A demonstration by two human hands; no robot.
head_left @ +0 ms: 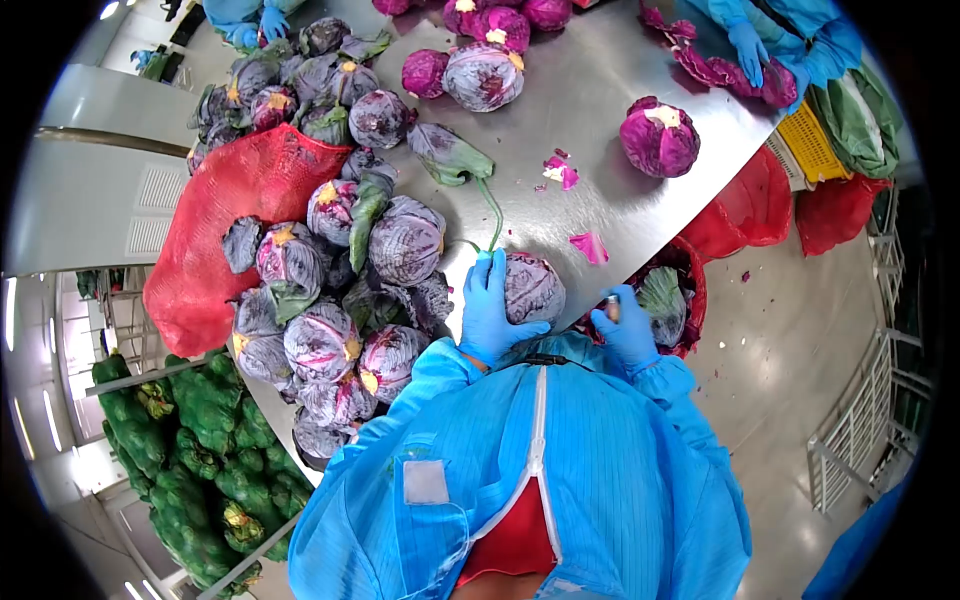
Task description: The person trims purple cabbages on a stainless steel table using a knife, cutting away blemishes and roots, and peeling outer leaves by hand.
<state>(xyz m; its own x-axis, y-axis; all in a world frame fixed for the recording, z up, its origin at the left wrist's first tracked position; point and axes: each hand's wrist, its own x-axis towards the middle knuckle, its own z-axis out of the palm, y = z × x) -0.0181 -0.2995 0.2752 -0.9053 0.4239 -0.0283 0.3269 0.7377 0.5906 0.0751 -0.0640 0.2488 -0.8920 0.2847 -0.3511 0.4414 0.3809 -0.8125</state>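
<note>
On the steel table's near edge, my left hand (490, 312), in a blue glove, clasps a red cabbage (534, 290) from its left side, fingers stretched forward and thumb across the near side. My right hand (626, 328), also gloved, is closed round what looks like a knife (612, 307); only its brownish handle end shows and the blade is hidden. Just ahead of my left fingertips lies a loose cabbage leaf (450, 155) with a long green stalk. A trimmed red cabbage (660, 138) with a pale cut base sits farther off to the right.
Many untrimmed cabbages (405, 240) and a red mesh sack (245, 225) crowd the table's left. A red container (694, 290) with leaves stands below the right edge. Across the steel table (590, 95), co-workers' gloved hands (747, 52) show. Green-netted produce (205, 450) lies lower left.
</note>
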